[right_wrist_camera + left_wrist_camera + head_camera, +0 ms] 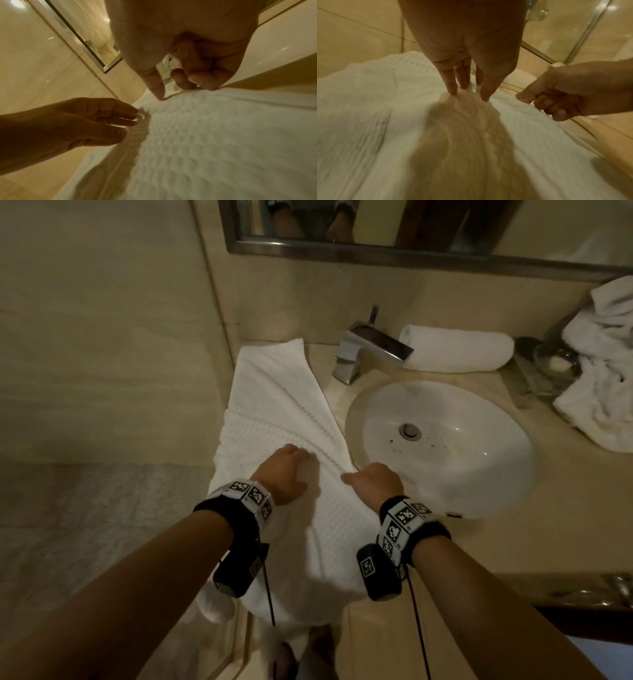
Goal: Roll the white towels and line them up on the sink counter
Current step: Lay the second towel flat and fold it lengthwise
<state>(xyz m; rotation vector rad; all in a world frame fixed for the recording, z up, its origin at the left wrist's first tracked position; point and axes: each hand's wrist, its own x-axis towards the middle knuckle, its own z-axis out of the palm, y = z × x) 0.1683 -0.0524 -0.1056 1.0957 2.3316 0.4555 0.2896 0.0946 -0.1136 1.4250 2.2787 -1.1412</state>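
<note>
On the sink counter (565,491), left of the basin (445,446), one white waffle-weave towel (274,405) lies spread flat; its far end reaches the wall corner and its near end hangs over the counter's front edge. A ridged fold runs along its right side toward the hands.

Left hand (286,474): positioned over the towel's middle, fingers (452,83) straight and close together, tips touching the cloth. It grips nothing.

Right hand (375,482): positioned just right of the left hand, at the towel's right edge beside the basin rim. Its fingers (197,79) are curled inward, with the thumb extended down to the cloth. Whether cloth is held inside the curl cannot be told.

One rolled towel (459,349) lies on the far counter, behind the basin and right of the single chrome faucet (370,347). One heap of loose white towels (603,378) occupies the far right of the counter, with one glass dish (556,364) just beside it. One framed mirror (411,251) hangs on the far wall.
</note>
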